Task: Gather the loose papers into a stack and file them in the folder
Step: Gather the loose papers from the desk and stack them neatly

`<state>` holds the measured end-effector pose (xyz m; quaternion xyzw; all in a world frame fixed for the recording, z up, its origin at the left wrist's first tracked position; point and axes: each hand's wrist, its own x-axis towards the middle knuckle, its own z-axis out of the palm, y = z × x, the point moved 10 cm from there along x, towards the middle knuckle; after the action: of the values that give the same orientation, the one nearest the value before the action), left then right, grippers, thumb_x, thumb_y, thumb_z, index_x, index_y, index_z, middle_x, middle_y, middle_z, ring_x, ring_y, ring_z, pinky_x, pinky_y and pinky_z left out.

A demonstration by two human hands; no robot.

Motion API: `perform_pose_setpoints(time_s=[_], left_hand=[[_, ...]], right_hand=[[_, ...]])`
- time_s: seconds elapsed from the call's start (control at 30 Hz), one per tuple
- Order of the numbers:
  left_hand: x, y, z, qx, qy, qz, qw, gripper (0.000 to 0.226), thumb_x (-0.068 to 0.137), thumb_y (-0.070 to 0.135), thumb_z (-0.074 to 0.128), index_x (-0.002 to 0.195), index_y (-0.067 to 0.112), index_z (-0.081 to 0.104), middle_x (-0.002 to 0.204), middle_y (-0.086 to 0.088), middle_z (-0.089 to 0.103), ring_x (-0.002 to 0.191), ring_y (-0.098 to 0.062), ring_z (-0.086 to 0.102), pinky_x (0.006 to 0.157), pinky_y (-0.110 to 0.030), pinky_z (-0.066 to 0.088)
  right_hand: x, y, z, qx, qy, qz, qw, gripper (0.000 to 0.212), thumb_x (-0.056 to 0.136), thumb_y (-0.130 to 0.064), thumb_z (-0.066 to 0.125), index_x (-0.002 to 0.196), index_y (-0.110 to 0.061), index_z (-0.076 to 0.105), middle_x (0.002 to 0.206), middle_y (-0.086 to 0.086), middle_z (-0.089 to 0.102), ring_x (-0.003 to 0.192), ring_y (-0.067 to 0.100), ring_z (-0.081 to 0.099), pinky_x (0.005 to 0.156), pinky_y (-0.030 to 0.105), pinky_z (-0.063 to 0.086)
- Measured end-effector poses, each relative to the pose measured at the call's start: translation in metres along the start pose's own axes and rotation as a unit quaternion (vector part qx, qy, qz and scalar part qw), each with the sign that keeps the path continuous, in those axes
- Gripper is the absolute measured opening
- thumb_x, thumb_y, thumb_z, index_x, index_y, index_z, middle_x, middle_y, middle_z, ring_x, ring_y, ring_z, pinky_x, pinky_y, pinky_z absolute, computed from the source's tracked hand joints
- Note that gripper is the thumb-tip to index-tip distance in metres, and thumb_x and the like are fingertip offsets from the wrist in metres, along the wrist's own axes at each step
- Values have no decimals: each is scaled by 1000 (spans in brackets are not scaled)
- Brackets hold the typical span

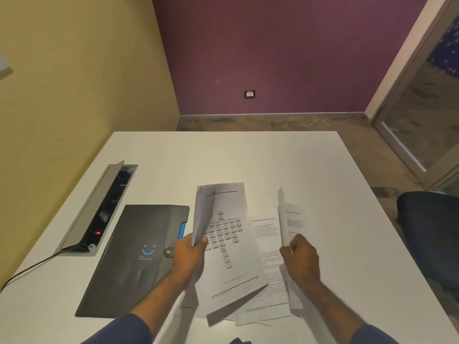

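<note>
While gripping raised sheets, left hand [190, 252] and right hand [299, 254] over papers [270, 281]; folder [134, 256] beside, blue smile logo, text unreadable.

Both hands (forearms extended) pinch — left [190, 252], right [299, 254].

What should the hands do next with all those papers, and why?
Probably bring the right hand and its sheets over to the bundle in the left hand, since each hand grips its own papers, more papers lie loose on the table, and the folder is shut.
</note>
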<state>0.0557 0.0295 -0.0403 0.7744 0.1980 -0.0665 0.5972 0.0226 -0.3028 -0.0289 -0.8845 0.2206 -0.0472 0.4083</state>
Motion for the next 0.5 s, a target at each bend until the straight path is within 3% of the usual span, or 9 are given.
perform_pose_setpoints(time_s=[0.1, 0.27, 0.4, 0.5], left_hand=[[-5, 9, 22, 2, -54, 0, 999, 15, 96, 16, 62, 111, 15, 67, 92, 3, 73, 84, -12, 67, 64, -20, 50], [-15, 23, 46, -42, -124, -12, 991, 16, 96, 24, 62, 111, 23, 67, 86, 9, 79, 76, -9, 75, 55, -15, 55], [-20, 28, 58, -51, -151, -24, 987, 35, 96, 35, 59, 129, 24, 56, 118, -1, 70, 103, -23, 68, 88, -40, 58], [-23, 33, 61, -71, -154, -15, 985, 38, 97, 40, 55, 131, 24, 56, 117, -1, 70, 105, -23, 68, 90, -43, 57]], right_hand=[[-2, -39, 7, 49, -21, -48, 997, 29, 80, -7, 64, 64, -17, 41, 55, -5, 44, 50, 10, 37, 48, 25, 33], [-13, -86, 32, 82, -71, -91, 990, 29, 79, -12, 63, 63, -23, 42, 55, -8, 48, 50, 7, 40, 50, 27, 38], [-29, -107, 49, 31, -107, -142, 984, 16, 83, -23, 60, 73, -19, 49, 66, -1, 59, 61, 19, 55, 56, 36, 48], [-39, -121, 53, -10, -112, -194, 974, 12, 85, -33, 53, 78, -24, 50, 75, -7, 61, 69, 14, 56, 61, 31, 48]])
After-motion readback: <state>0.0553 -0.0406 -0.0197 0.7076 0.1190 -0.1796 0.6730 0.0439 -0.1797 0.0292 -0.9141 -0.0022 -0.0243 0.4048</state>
